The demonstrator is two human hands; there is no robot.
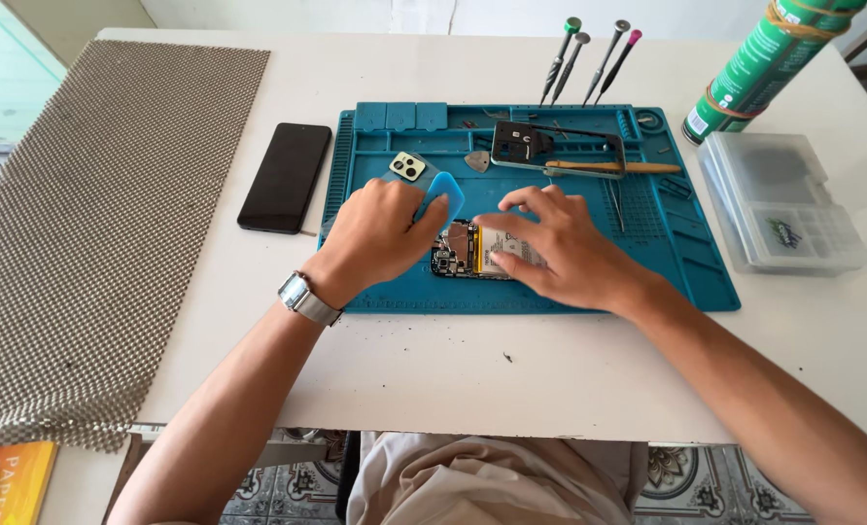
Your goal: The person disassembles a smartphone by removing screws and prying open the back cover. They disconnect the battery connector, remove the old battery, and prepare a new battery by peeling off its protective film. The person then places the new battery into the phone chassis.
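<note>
Head view: teal silicone repair mat (706,282) on the white table (550,389) is the landmark. Near the mat's middle lies the opened smartphone with bare circuit board and yellow-edged battery (474,250). Left hand (380,233), steel watch (307,297) on its wrist, is closed around the light blue plastic back cover with three camera lenses (424,180), lifted at the phone's left end. Right hand (560,248) lies on the phone with fingers spread and slightly curled, pressing rather than clasping; whether any finger hooks under an edge I cannot tell

Judged from its look, the cover is light, thin and flexible, likely to crack if bent sharply, so best held along its rim. The open phone is light but fragile; its sides are the safe hold, not the board

Counts: one black intact phone (285,177) left of the mat, four precision screwdrivers (589,58) standing at the mat's far edge, one phone frame (555,148) and one wooden-handled tool (613,167) on the mat's far half, one green spray can (759,63) and one clear plastic parts box (783,204) to the mat's right, one grey mesh sheet (93,224) far left
</note>
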